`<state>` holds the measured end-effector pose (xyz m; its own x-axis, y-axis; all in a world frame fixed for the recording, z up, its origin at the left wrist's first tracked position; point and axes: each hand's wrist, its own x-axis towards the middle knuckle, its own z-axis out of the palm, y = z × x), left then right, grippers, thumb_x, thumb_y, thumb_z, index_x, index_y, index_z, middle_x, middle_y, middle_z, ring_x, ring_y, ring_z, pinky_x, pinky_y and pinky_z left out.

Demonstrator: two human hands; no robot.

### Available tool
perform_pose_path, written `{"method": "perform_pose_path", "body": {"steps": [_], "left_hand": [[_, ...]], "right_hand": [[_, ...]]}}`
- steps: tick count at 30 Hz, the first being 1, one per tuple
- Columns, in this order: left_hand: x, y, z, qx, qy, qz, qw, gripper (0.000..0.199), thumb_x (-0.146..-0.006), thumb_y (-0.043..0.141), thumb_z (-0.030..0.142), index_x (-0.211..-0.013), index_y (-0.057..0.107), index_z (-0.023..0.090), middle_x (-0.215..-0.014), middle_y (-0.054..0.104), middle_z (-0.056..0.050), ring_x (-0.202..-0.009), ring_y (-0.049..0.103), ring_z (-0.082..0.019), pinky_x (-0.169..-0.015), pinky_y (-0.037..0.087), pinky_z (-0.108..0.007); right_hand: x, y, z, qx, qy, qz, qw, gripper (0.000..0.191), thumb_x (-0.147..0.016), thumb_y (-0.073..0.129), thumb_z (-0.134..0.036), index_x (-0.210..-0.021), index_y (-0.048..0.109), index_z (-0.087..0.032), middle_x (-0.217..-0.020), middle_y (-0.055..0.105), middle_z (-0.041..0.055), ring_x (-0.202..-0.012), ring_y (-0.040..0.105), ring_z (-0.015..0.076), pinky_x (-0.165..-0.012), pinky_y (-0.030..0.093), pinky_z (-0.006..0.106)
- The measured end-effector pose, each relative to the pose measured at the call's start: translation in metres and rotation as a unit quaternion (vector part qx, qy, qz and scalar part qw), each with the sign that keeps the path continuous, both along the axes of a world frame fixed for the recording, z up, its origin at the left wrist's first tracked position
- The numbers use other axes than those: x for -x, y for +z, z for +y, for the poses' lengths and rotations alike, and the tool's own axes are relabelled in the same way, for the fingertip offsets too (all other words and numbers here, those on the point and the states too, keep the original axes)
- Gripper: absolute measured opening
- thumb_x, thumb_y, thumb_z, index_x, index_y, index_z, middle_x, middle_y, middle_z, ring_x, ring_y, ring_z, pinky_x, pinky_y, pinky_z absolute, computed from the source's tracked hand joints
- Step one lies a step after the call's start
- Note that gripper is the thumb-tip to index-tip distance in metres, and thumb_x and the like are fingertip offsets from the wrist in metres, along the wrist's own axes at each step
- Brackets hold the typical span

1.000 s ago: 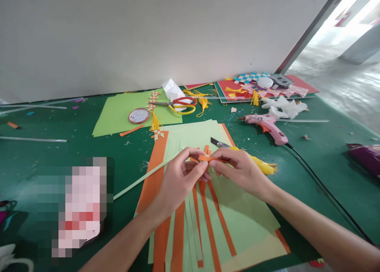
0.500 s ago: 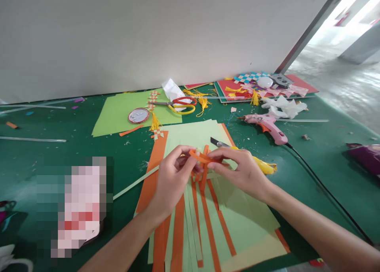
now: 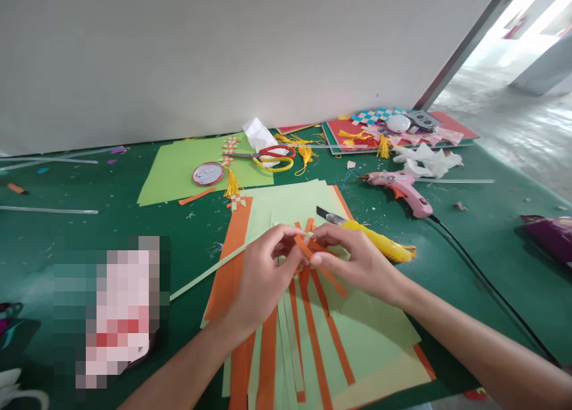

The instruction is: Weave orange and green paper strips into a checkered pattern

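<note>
Over a stack of pale green sheets point(image 3: 379, 338), both hands pinch a small bundle of crossing orange and pale green paper strips. My left hand point(image 3: 270, 273) is closed on the bundle's left side, thumb and fingertips pressed together. From the right, my right hand point(image 3: 357, 258) has its thumb and fingers on an orange paper strip point(image 3: 333, 279) that slants down between the hands. The fingers partly hide where the strips cross. Several long orange strips point(image 3: 315, 338) fan toward me beneath the hands. A yellow craft knife point(image 3: 379, 242), blade out, lies just beyond my right hand.
A pink glue gun point(image 3: 409, 192) with a black cord lies at right. Scissors point(image 3: 272, 158), a yellow tassel point(image 3: 232, 183) and a round red-rimmed lid point(image 3: 208, 174) are on or by a green sheet point(image 3: 167, 168). A blurred-out pink object point(image 3: 123, 308) lies at left.
The orange strip held across between the hands now slants down to the right, its end below my right hand. Both hands have moved slightly, uncovering more of the craft knife.
</note>
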<state>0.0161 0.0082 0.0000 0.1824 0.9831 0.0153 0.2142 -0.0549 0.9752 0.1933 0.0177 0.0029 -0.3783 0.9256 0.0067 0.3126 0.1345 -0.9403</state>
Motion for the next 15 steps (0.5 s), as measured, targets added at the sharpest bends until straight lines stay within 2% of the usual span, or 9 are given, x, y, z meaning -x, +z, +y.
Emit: {"method": "perform_pose_path", "body": {"steps": [6, 9, 15], "left_hand": [[0.0000, -0.0029, 0.0008, -0.007, -0.008, 0.003, 1.000, 0.004, -0.089, 0.059, 0.022, -0.091, 0.062, 0.021, -0.077, 0.065, 0.002, -0.066, 0.064, -0.010, -0.061, 0.051, -0.019], [0.0003, -0.0032, 0.0017, 0.020, -0.004, -0.024, 1.000, 0.004, -0.089, 0.059, 0.024, -0.092, 0.061, 0.021, -0.076, 0.065, 0.003, -0.065, 0.064, -0.010, -0.061, 0.051, -0.019], [-0.0005, 0.0006, 0.0028, 0.084, -0.015, -0.064, 0.994, 0.007, -0.088, 0.062, 0.026, -0.088, 0.058, 0.020, -0.071, 0.064, 0.003, -0.063, 0.064, -0.010, -0.062, 0.050, -0.020]], "right_hand": [[0.0002, 0.0002, 0.0001, 0.020, 0.013, -0.018, 1.000, 0.018, -0.089, 0.060, -0.031, -0.076, 0.063, -0.018, -0.072, 0.066, -0.0007, -0.065, 0.058, 0.0110, -0.061, 0.045, 0.024], [-0.0009, -0.0013, 0.0018, 0.003, 0.010, -0.031, 0.999, 0.023, -0.091, 0.056, -0.027, -0.071, 0.062, -0.018, -0.065, 0.062, -0.0030, -0.059, 0.053, 0.0090, -0.058, 0.042, 0.022], [-0.0044, -0.0027, 0.0024, -0.027, -0.001, -0.018, 0.999, 0.024, -0.093, 0.055, -0.026, -0.071, 0.062, -0.019, -0.064, 0.059, -0.0036, -0.060, 0.053, 0.0083, -0.057, 0.039, 0.022]]}}
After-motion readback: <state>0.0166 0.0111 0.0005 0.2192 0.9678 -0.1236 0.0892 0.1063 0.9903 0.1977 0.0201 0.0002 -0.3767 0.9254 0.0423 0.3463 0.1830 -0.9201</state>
